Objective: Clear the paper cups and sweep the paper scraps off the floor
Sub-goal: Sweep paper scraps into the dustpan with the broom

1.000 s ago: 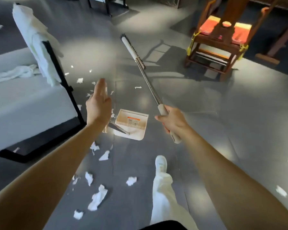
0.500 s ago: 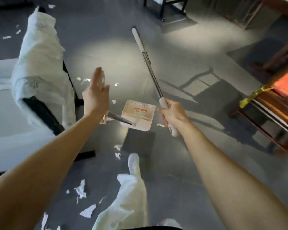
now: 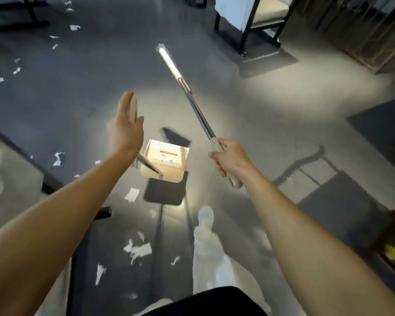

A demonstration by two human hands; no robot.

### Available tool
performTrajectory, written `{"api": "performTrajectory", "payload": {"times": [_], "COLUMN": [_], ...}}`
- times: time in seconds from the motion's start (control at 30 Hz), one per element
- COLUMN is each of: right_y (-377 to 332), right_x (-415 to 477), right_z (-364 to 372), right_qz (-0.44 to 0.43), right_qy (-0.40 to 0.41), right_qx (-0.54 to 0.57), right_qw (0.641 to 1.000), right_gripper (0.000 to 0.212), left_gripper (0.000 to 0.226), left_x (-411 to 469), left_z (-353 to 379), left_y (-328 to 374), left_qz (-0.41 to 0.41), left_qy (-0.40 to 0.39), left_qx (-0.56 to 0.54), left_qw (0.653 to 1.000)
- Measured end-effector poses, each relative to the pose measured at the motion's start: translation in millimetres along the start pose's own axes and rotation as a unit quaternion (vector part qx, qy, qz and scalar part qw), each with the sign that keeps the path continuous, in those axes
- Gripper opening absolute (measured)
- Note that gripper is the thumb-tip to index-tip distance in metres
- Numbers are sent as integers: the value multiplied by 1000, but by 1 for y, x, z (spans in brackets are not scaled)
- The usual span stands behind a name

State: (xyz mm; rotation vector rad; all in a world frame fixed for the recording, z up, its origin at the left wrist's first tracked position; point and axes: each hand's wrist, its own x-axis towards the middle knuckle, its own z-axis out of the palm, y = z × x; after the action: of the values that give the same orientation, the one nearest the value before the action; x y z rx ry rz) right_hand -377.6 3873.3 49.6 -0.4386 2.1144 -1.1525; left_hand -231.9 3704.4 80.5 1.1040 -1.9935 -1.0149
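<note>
Looks like the sweeping step. Right hand (image 3: 228, 159) is wrapped round the broom (image 3: 196, 106). Left hand (image 3: 126, 126) has straight fingers, thumb pinning the dustpan (image 3: 167, 160) handle, pan hanging between both hands. Paper scraps (image 3: 138, 249) lie under the left forearm. Next, I'd guess: lower both and brush them in.

The right hand (image 3: 229, 161) grips the beige end of a long silver-shafted broom (image 3: 196, 106), whose white head points away. The left hand (image 3: 126, 128) holds the handle of a cream plastic dustpan (image 3: 167, 163), which hangs above its shadow. Torn white paper scraps (image 3: 138, 249) litter the grey floor (image 3: 78, 99).
</note>
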Motion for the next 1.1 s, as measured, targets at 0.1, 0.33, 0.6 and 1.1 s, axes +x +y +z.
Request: {"api": "performTrajectory", "payload": {"times": [0.1,0.33,0.6,1.1], "right_y": [-54,-220,-395,-706], "right_x": [138,423,720,1255], "right_z": [-7,9,105,211], "right_qz": [-18,-73,-82,-83], "right_qy": [-23,-69,-128,-164], "right_qx": [-9,-72,-43,-71], "right_qw": [1000,992,987,980], "right_gripper": [40,6,24,34], "left_gripper": [52,55,56,56], "left_x": [128,398,719,1348], "left_z": [44,88,127,187], "left_y": [-13,-13,-59,-136], "left_qz": [-14,-54,-77,-108], "left_qy": [33,102,156,193], "left_qx": [17,52,49,41], "left_qw": [999,992,984,974]}}
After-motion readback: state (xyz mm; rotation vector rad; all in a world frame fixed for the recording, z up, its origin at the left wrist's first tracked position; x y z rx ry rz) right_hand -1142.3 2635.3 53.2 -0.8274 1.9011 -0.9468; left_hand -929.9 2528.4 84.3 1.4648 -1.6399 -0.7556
